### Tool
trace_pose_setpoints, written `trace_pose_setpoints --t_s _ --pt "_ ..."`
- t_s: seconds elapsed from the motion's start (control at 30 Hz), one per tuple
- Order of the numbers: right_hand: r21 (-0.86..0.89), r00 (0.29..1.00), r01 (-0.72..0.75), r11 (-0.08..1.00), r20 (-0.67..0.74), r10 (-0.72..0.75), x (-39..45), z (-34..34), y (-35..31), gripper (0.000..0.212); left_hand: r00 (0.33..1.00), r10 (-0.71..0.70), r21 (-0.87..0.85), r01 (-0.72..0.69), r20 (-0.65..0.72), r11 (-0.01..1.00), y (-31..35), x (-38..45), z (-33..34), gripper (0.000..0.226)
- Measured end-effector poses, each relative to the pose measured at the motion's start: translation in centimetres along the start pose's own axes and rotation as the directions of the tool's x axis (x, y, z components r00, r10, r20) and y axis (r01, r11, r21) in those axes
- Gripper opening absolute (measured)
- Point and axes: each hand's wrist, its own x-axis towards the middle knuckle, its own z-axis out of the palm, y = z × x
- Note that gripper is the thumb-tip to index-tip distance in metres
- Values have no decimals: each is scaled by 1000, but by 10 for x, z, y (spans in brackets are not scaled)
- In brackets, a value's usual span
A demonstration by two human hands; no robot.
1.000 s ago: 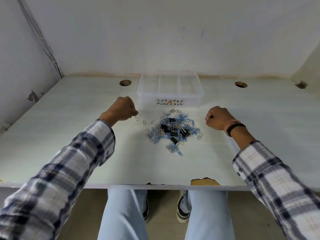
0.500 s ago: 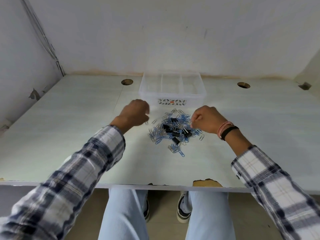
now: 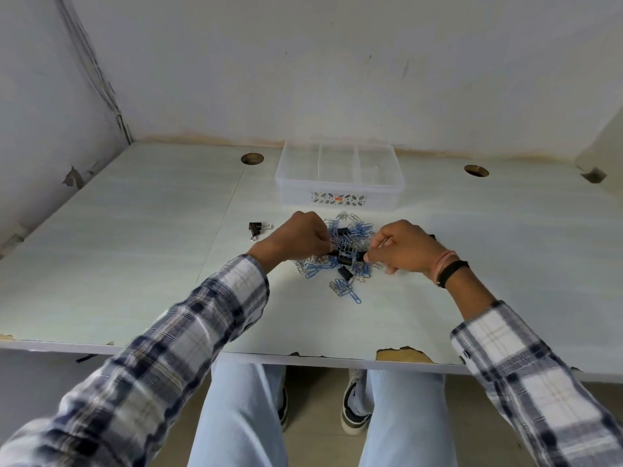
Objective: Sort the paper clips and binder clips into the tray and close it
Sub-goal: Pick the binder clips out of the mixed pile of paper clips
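- Head view: pile [image 3: 340, 254] of blue paper clips and black binder clips lies mid-table [image 3: 135, 264], near the tray [image 3: 339, 193], which sits at the far edge by the wall.
- Tray is clear plastic with three compartments; all look empty. No lid in view that I can make out.
- One binder clip [image 3: 255, 228] lies apart, left of the pile. A dark bit shows just past the right hand; cannot tell what it is.
- Left hand [image 3: 296, 239] is curled at the pile's left edge, fingers pressed together into the clips; it seems to pinch something, but what is hidden by the knuckles.
- Right hand [image 3: 401, 246] is at the pile's right edge, fingertips closed low among the clips, likely on a binder clip or a paper clip; cannot tell which.
- Judgement: the step is picking out one kind from the tangle. Sorting has barely started.
- To do it well: lift the black binder clips first, since they are bulky and easy to pinch. Shake each free, because paper clips hook together and may trail along.
- Keep one compartment per kind; drop low over the tray so nothing bounces across a divider.
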Motion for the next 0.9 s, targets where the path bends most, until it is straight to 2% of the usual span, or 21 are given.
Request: trace_pose_setpoints --t_s 0.07,0.17,0.23,0.3,0.33,0.4,0.47,0.53,0.63,0.7,0.8,0.83,0.87,0.9 --pt "261 998 -53 964 45 43 -4 -8 1 25 1000 -2 -36 1 -31 999 -3 -1 -2 13" --pt "637 976 -216 739 162 146 -5 -15 4 28 997 -17 -137 7 -72 991 -6 -2 -7 15" --pt "777 956 -292 557 231 179 -5 -16 7 28 994 -47 -275 19 -96 961 -7 -2 -8 21" --pt "834 943 -328 443 260 208 -3 -15 11 29 989 -115 -492 56 -89 869 -4 -5 -10 22" --pt "827 938 -339 449 263 224 -2 -14 11 27 986 -153 -599 82 -68 797 -2 -7 -10 22" --pt "738 937 -344 580 230 263 -2 -12 10 19 979 -200 -715 119 -30 689 0 -10 -10 23" --pt "592 947 -318 740 158 281 -1 -9 8 13 977 -210 -709 126 -31 694 -2 -8 -9 25" --pt "497 962 -270 825 103 253 -1 -9 6 14 979 -202 -654 128 -40 746 -5 -8 -9 24" --pt "496 982 -185 848 50 185 -3 -11 3 19 981 -191 -673 112 -44 731 -6 -10 -9 23" --pt "533 987 -140 834 9 160 -2 -11 3 16 980 -200 -787 113 -13 607 -3 -12 -10 24" --pt "560 991 -86 824 -36 128 -1 -10 2 8 966 -240 -928 175 97 330 3 -14 -12 16" --pt "561 993 -71 825 -35 109 -2 -10 2 7 958 -257 -943 198 128 267 5 -14 -12 13" --pt "569 996 -59 820 -27 90 -3 -11 2 7 951 -270 -946 217 149 242 6 -15 -11 12" --pt "589 997 -51 807 -14 73 -4 -12 2 8 948 -278 -938 229 155 259 7 -15 -10 12"
